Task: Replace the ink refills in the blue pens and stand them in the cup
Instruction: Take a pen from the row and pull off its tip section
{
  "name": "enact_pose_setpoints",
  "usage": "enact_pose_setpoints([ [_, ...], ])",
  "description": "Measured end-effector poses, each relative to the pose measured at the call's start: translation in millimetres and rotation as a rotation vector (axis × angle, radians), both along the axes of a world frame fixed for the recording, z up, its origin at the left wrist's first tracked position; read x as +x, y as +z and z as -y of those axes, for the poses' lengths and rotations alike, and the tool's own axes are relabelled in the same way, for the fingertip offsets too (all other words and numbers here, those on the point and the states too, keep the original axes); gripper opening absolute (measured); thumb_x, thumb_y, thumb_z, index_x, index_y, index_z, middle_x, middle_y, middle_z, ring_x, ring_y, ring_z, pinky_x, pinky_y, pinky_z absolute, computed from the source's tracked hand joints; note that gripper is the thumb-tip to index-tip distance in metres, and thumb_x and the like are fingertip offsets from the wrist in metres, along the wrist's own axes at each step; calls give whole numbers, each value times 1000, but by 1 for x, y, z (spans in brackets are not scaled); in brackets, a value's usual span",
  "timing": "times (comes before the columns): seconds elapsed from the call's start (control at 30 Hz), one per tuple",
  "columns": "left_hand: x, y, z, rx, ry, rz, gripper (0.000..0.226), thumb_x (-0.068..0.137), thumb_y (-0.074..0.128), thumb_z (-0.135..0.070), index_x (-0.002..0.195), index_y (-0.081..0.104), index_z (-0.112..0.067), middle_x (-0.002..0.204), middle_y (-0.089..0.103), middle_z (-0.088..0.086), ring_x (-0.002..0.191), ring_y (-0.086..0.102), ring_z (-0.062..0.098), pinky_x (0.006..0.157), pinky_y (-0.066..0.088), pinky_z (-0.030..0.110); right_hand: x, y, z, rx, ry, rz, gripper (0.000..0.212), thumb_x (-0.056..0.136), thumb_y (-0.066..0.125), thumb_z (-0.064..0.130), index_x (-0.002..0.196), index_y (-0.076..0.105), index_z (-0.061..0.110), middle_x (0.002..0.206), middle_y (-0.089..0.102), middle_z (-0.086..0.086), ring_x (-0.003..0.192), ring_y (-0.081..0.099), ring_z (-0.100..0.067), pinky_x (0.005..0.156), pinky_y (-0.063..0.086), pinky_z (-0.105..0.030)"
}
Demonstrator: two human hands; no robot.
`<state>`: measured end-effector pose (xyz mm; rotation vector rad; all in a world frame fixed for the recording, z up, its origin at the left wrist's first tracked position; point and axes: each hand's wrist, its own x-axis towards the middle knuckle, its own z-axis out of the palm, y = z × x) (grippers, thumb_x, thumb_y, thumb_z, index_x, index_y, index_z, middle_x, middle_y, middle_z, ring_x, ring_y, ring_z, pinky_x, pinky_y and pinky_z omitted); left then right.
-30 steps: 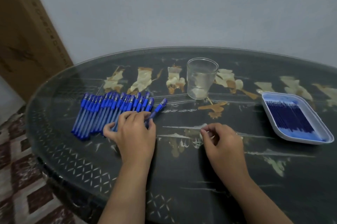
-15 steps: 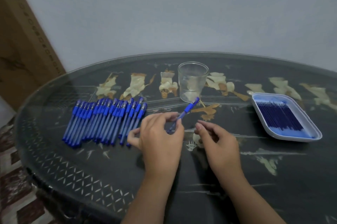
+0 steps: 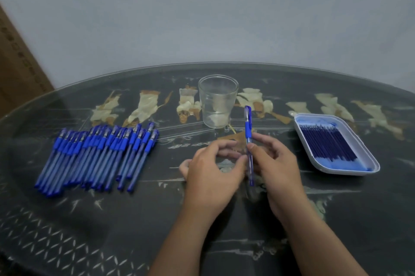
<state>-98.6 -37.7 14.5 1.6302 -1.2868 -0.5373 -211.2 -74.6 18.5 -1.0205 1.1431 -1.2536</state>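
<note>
One blue capped pen [image 3: 248, 132] stands nearly upright between my hands, cap end pointing away from me. My right hand [image 3: 277, 168] pinches its barrel with thumb and fingers. My left hand [image 3: 213, 171] touches the barrel's lower part with curled fingertips. Just behind the pen stands a clear glass cup [image 3: 217, 101], with nothing in it. A row of several blue pens [image 3: 96, 156] lies on the table at the left. A white tray [image 3: 372, 164] at the right holds several dark blue refills [image 3: 326, 142].
The table [image 3: 112, 230] is a dark oval with a glass top and pale inlaid figures; its near edge curves across the lower left. A grey wall stands right behind it. A brown cardboard box [image 3: 18, 66] leans at the far left.
My left hand lifted one pen out of the row and carried it right to the middle. My right hand has taken hold of it, and the pen has turned upright.
</note>
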Motion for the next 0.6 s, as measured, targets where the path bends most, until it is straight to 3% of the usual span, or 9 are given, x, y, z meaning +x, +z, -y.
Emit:
enact_pose_setpoints([
  [0.1,9,-1,12,17,-1,-174,20,81,73,-37,98,63,-38,84,68,-30,96,62,-2,99,45,40,-10,-1,17,-171,52,-271,26,91,61,3,101,71,25,77,68,-11,70,65,-14,65,54,-31],
  [0.23,18,0,27,-29,-29,-310,38,87,71,-18,121,60,-30,94,71,-17,95,63,-5,89,49,17,-26,-13,27,-490,75,-687,36,89,61,4,98,68,38,87,61,5,82,58,-5,79,45,-18],
  [0.3,21,-5,30,-66,-67,-310,42,87,70,-15,126,59,-29,102,71,-13,98,64,-3,88,48,15,-30,-22,28,-561,78,-809,35,90,59,9,101,67,41,89,55,15,85,56,-4,86,44,-28],
  [0.37,23,-10,29,-91,-103,-265,33,87,69,-11,115,66,-29,99,73,-12,97,65,-1,87,49,18,-31,-29,28,-612,44,-921,33,89,54,16,104,68,41,87,50,17,86,52,-5,85,36,-36],
  [0.47,22,-14,28,-114,-117,-218,20,85,71,-9,95,74,-26,89,74,-13,90,67,-1,83,48,15,-30,-34,28,-638,9,-964,34,86,50,17,104,67,41,88,47,17,88,44,-5,78,21,-28],
  [0.6,25,-14,27,-92,-97,-222,19,82,75,-15,94,75,-29,87,73,-12,86,66,-1,78,48,12,-30,-33,26,-639,9,-900,34,88,50,16,105,67,41,89,45,20,87,39,-3,82,24,-23],
])
